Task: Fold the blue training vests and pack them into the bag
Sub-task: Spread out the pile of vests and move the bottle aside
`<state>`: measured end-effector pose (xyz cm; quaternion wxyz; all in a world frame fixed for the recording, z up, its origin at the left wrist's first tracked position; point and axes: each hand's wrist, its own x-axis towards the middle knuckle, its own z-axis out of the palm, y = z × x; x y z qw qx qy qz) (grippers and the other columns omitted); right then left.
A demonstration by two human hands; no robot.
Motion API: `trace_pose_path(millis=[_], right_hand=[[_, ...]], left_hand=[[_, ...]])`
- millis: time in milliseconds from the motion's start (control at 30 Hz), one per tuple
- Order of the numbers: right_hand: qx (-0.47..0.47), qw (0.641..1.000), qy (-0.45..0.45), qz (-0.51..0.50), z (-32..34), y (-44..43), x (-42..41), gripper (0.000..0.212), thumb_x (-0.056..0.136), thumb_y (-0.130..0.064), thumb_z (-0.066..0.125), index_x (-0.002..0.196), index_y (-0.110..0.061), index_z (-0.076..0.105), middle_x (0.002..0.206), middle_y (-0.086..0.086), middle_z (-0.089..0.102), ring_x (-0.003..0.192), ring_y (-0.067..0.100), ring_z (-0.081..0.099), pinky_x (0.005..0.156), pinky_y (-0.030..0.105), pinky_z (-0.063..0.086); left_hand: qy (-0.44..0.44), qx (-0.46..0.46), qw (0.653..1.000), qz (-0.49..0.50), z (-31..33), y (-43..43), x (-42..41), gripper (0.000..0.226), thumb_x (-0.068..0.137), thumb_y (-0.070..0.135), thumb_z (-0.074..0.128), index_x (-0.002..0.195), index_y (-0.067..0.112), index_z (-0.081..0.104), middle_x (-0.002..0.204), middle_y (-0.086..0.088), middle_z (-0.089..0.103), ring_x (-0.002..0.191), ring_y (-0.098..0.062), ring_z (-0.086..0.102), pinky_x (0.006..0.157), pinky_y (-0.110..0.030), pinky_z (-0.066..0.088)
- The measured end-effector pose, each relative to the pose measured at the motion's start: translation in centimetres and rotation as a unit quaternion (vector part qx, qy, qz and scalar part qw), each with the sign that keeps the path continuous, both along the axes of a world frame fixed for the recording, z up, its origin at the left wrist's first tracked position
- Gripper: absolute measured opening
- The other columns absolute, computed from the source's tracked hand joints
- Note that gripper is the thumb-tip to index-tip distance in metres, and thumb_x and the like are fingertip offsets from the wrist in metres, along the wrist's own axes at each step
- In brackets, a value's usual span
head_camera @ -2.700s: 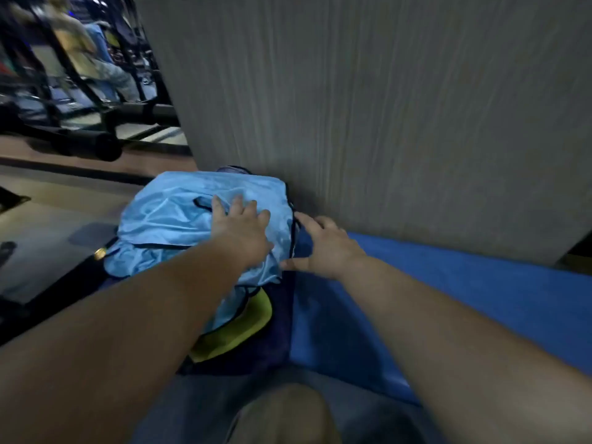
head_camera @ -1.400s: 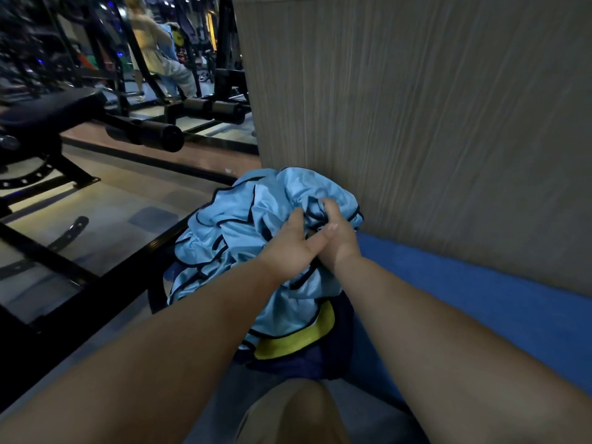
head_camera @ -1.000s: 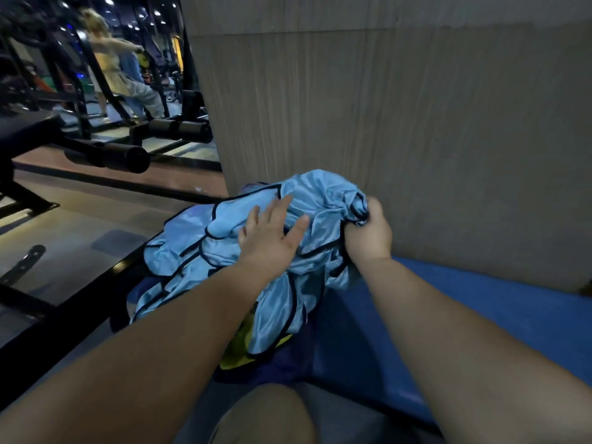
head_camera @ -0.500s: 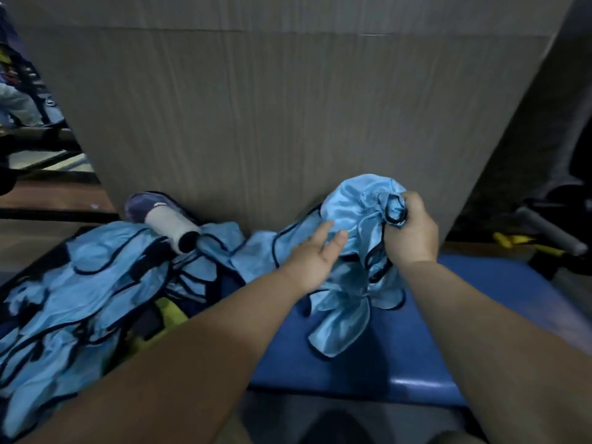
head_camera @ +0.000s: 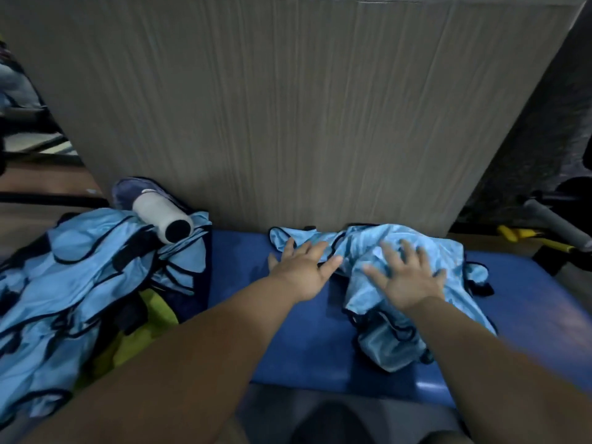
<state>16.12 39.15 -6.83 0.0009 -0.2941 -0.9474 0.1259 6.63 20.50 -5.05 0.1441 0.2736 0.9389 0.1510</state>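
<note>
One blue vest (head_camera: 360, 248) lies crumpled on the blue desk (head_camera: 304, 347), close to the wall. The right hand (head_camera: 407, 277) lies flat on it, fingers spread wide, holding nothing. The left hand (head_camera: 302, 270) is flat and spread too, its fingertips touching the vest's left edge. More vests (head_camera: 64, 283) are heaped over a dark bag (head_camera: 197, 302) at the left, with a white bottle (head_camera: 161, 217) on top.

vest (head_camera: 378, 251) on mat (head_camera: 304, 341), pile (head_camera: 80, 283) left

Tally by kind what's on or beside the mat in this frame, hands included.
Hands: 2, left hand and right hand
Loose vest: 1
Pile of vests: 1, its vests uncountable
White bottle: 1
Blue mat: 1
Total: 6
</note>
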Motion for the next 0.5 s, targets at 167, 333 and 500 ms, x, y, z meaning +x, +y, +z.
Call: trace_pose_path(millis=[167,333,500], right_hand=[[-0.01,0.992,-0.125,-0.03,-1.7,-3.7,-2.9,0.08,0.082,-0.085,0.02,0.151,-0.046,0.015,0.165,-0.001,-0.002,0.149,0.033,-0.009,0.109,0.073,0.005],[0.05,0.995,-0.012,0.087,0.0,-11.1,-7.8,0.07,0.092,-0.073,0.016,0.154,-0.039,0.012,0.165,0.002,-0.003,0.15,0.03,-0.014,0.113,0.069,-0.001],[-0.035,0.961,0.019,0.274,1.4,-21.5,-12.1,0.065,0.096,-0.067,0.024,0.154,-0.044,0.006,0.165,-0.008,-0.006,0.151,0.022,-0.012,0.118,0.06,0.002]], left_hand=[[0.06,-0.042,0.997,0.008,-0.1,-3.5,-1.5,0.068,0.094,0.07,0.015,0.153,0.039,0.013,0.164,0.007,0.004,0.149,-0.022,-0.016,0.115,-0.062,-0.007],[0.127,-0.112,0.982,0.079,0.7,-11.3,-4.1,0.071,0.092,0.072,0.009,0.155,0.037,0.006,0.164,0.005,-0.005,0.148,-0.027,-0.02,0.115,-0.062,-0.01],[0.195,-0.157,0.951,0.179,1.2,-20.4,-6.2,0.073,0.092,0.072,0.009,0.155,0.035,0.006,0.164,0.003,-0.004,0.148,-0.031,-0.016,0.114,-0.065,-0.006]])
